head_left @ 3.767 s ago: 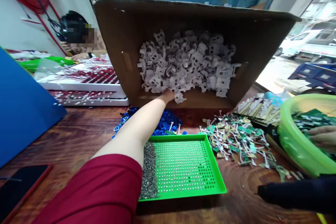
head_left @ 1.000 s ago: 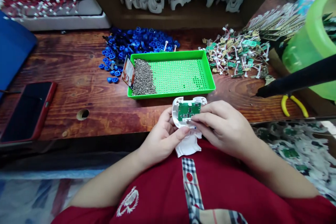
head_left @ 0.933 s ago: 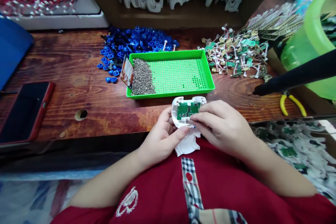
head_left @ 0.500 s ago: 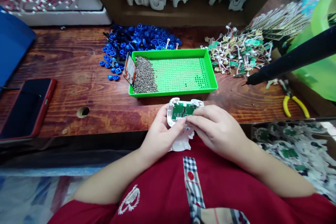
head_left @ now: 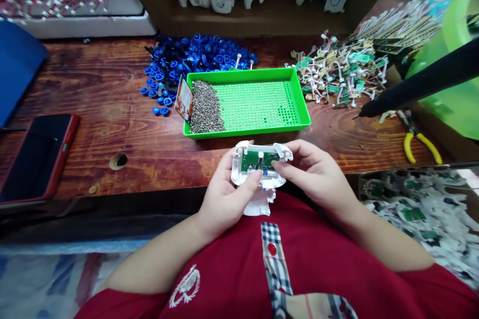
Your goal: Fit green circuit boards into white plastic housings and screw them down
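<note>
In front of my chest I hold a white plastic housing (head_left: 236, 172) with a green circuit board (head_left: 250, 160) set inside it. My left hand (head_left: 228, 194) grips its left side, the thumb lying on the lower edge of the board. Round the right side closes my right hand (head_left: 318, 172), its thumb pressing near the board's right end and its fingers behind the shell. Below the housing hangs another white plastic piece (head_left: 258, 205); whether it is joined to the housing, I cannot tell. The green tray (head_left: 247, 133) stands just beyond my hands.
Screws (head_left: 205, 109) fill the tray's left end. Behind it are blue buttons (head_left: 209, 52) and small wired boards (head_left: 342, 72). A black screwdriver (head_left: 411, 82) juts in from the right above yellow-handled pliers (head_left: 422, 144). A phone (head_left: 35, 152) lies left. Boarded housings (head_left: 419, 219) fill a box lower right.
My right hand has shifted from fingertips over the board to a grip on the housing's right side. The housing has turned slightly, and more of the board shows.
</note>
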Demonstrator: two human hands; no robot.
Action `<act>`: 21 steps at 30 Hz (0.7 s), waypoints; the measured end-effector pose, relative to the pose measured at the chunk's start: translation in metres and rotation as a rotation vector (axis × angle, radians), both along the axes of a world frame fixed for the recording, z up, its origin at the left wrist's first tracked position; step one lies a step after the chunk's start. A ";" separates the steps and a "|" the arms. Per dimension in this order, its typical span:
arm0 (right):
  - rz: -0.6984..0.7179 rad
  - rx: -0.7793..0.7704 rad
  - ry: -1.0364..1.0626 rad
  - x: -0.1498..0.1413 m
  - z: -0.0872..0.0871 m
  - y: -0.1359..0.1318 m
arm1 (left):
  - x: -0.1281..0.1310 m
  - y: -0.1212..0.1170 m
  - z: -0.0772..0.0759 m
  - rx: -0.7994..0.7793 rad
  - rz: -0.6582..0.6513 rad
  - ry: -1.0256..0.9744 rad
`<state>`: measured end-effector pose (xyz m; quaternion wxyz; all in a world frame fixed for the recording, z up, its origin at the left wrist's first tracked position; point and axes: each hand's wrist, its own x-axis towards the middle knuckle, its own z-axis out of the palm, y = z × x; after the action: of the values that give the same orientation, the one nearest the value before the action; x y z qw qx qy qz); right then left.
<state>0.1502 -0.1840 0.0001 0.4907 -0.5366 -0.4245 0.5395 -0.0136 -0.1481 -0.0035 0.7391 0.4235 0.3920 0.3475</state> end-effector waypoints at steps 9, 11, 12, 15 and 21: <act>0.040 -0.023 0.010 -0.004 -0.005 0.012 | -0.006 0.002 -0.006 0.024 0.078 0.055; 0.071 -0.040 -0.010 -0.006 -0.004 0.015 | -0.008 0.003 -0.006 0.021 0.085 0.058; 0.079 -0.044 -0.023 -0.007 -0.003 0.015 | -0.010 0.004 -0.006 0.018 0.083 0.057; 0.083 -0.029 -0.032 -0.012 0.001 0.016 | -0.014 0.004 -0.006 0.017 0.071 0.035; 0.066 -0.013 -0.110 -0.018 0.005 0.016 | -0.021 0.000 -0.007 0.109 0.068 0.019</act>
<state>0.1319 -0.1675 0.0054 0.4449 -0.5543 -0.4650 0.5279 -0.0350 -0.1486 -0.0110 0.6989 0.4529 0.3938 0.3890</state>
